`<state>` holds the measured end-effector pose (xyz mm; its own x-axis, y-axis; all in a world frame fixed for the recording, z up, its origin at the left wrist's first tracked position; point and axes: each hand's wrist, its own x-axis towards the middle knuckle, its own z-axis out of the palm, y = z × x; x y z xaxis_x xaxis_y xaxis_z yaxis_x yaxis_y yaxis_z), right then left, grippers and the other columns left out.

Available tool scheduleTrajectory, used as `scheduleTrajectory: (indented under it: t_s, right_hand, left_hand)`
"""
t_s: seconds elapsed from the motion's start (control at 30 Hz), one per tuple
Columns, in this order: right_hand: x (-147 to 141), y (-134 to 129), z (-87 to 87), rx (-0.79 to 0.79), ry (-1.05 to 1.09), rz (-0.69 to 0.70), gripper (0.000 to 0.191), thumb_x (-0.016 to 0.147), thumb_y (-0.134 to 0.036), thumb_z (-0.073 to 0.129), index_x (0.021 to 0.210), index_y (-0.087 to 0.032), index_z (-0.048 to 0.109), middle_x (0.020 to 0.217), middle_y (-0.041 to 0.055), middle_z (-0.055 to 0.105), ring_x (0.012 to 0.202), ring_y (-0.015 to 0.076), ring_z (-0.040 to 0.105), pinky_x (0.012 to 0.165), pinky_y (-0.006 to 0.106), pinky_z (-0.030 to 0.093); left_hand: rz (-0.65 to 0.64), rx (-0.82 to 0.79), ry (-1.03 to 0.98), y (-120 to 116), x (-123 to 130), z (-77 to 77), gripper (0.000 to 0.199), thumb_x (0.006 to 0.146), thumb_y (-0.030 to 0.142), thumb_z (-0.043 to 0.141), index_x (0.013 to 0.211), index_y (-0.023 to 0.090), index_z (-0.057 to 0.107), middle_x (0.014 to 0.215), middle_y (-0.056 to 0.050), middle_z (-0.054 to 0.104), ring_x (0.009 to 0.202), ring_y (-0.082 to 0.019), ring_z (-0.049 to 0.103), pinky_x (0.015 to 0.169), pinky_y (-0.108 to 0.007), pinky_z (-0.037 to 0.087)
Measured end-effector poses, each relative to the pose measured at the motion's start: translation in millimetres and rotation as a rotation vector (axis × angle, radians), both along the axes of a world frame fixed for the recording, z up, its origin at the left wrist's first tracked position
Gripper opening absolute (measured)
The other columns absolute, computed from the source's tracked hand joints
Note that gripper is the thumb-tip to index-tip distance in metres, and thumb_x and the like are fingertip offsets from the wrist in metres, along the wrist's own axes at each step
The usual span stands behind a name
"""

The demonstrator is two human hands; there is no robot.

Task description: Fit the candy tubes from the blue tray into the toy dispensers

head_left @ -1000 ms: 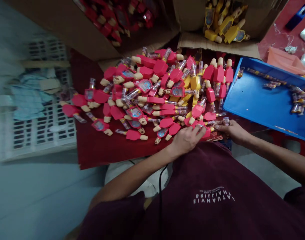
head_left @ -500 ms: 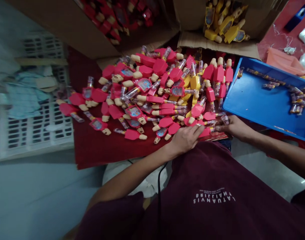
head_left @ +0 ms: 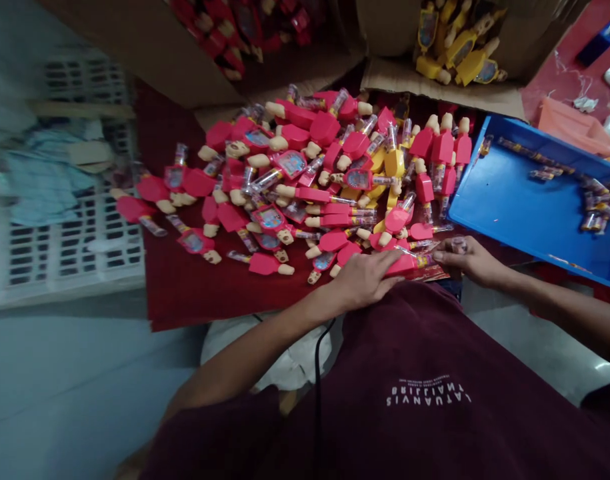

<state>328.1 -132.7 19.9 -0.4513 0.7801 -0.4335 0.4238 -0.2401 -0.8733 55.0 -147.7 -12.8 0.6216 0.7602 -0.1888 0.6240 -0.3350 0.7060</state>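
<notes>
My left hand [head_left: 365,277] is closed around a pink toy [head_left: 403,264] at the table's front edge. A clear candy tube [head_left: 425,260] with a yellow and purple wrapper sticks out of the toy's right end. My right hand [head_left: 472,261] pinches at the tube's outer end. Another small candy tube [head_left: 457,245] seems tucked in the right fingers, partly hidden. Beyond both hands spreads a heap of pink toys [head_left: 325,130] with beige figure ends and candy tubes, a few yellow toys [head_left: 393,161] among them.
At the right stands a blue tray [head_left: 525,213] with several candy tubes. Cardboard boxes hold more pink toys [head_left: 247,27] and yellow toys [head_left: 459,50] at the back. An orange tray [head_left: 577,127] lies behind the blue one. A white plastic crate [head_left: 75,257] is at the left.
The pink toy between my hands shows more now, with my left hand slightly further left. My right hand has shifted a little right and down. The view has moved slightly.
</notes>
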Motion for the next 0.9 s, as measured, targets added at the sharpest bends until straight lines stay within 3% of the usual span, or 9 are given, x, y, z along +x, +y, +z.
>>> scheduleTrajectory:
  t_s: [0.1,0.23,0.3,0.43,0.57,0.67,0.77,0.83,0.9]
  right_hand:
    - [-2.5,2.1,-1.3,-0.013,-0.051,0.016,0.037,0.093,-0.050,0.060,0.094,-0.014,0.069,0.058,0.0005,0.058,0.049,0.0126,0.051,0.046,0.026,0.043]
    - [1.9,11.0,2.2,0.571,-0.091,0.187,0.031,0.092,-0.042,0.064,0.106,-0.016,0.070,0.096,0.0123,0.072,0.084,0.0222,0.067,0.072,0.037,0.053]
    - [3.9,14.0,2.7,0.677,-0.064,0.241,0.027,0.094,-0.039,0.062,0.104,-0.015,0.070,0.096,0.0121,0.073,0.083,0.0214,0.066,0.073,0.037,0.052]
    - [-1.9,15.4,-4.7,0.477,-0.100,0.194,0.030,0.094,-0.043,0.061,0.096,-0.014,0.069,0.079,0.0064,0.070,0.064,0.0152,0.061,0.060,0.030,0.046]
    - [-13.7,20.4,-27.0,0.405,-0.204,0.198,0.031,0.092,-0.043,0.063,0.101,-0.014,0.070,0.084,0.0090,0.072,0.071,0.0197,0.065,0.066,0.034,0.050]
    - [1.3,37.9,-47.5,0.572,-0.240,0.017,0.038,0.091,-0.039,0.062,0.122,-0.018,0.065,0.110,0.0127,0.072,0.092,0.0257,0.068,0.080,0.041,0.052]
    - [51.6,71.1,-60.3,0.615,-0.369,-0.339,0.037,0.090,-0.040,0.061,0.123,-0.022,0.066,0.111,0.0114,0.072,0.087,0.0250,0.067,0.079,0.041,0.051]
    - [96.3,93.2,-56.9,0.576,-0.547,-0.596,0.031,0.087,-0.036,0.064,0.111,-0.019,0.069,0.103,0.0142,0.072,0.083,0.0256,0.066,0.077,0.040,0.049]
    - [138.2,104.1,-39.2,0.520,-0.789,-0.695,0.017,0.086,-0.029,0.061,0.095,-0.017,0.071,0.084,0.0150,0.068,0.076,0.0251,0.063,0.072,0.039,0.045]
  left_hand:
    - [0.020,-0.029,0.008,2.5,1.6,-6.8,0.052,0.092,0.044,0.059,0.136,0.014,0.055,0.118,-0.017,0.069,0.100,-0.029,0.068,0.085,-0.041,0.053]
    - [0.025,-0.332,-0.232,16.6,-3.9,-5.5,0.057,0.092,0.054,0.057,0.134,0.016,0.053,0.108,-0.009,0.071,0.092,-0.023,0.069,0.082,-0.034,0.054]
    - [0.021,-0.325,-0.246,18.3,-6.4,-1.3,0.060,0.090,0.055,0.058,0.136,0.016,0.052,0.105,-0.008,0.070,0.091,-0.022,0.068,0.082,-0.034,0.054]
    - [0.040,-0.098,0.022,12.9,-6.6,1.1,0.064,0.091,0.054,0.058,0.141,0.014,0.052,0.092,-0.009,0.070,0.087,-0.026,0.068,0.084,-0.039,0.052]
    - [-0.020,-0.005,0.139,28.4,-12.4,-8.9,0.055,0.093,0.049,0.059,0.138,0.018,0.054,0.120,-0.014,0.068,0.107,-0.030,0.066,0.092,-0.041,0.051]
    - [0.111,0.134,0.213,64.2,-31.1,-17.3,0.051,0.093,0.045,0.060,0.135,0.016,0.056,0.138,-0.016,0.058,0.119,-0.031,0.061,0.099,-0.041,0.049]
    - [0.369,0.260,0.360,106.3,-59.0,-19.9,0.054,0.094,0.042,0.059,0.139,0.012,0.053,0.137,-0.017,0.058,0.120,-0.032,0.059,0.100,-0.041,0.047]
    - [0.442,0.298,0.466,128.8,-76.2,-19.2,0.052,0.094,0.038,0.058,0.138,0.011,0.054,0.133,-0.019,0.061,0.121,-0.033,0.057,0.103,-0.042,0.044]
    - [0.426,0.317,0.546,147.1,-89.1,-18.1,0.047,0.093,0.036,0.060,0.132,0.009,0.060,0.125,-0.020,0.063,0.120,-0.034,0.056,0.105,-0.044,0.042]
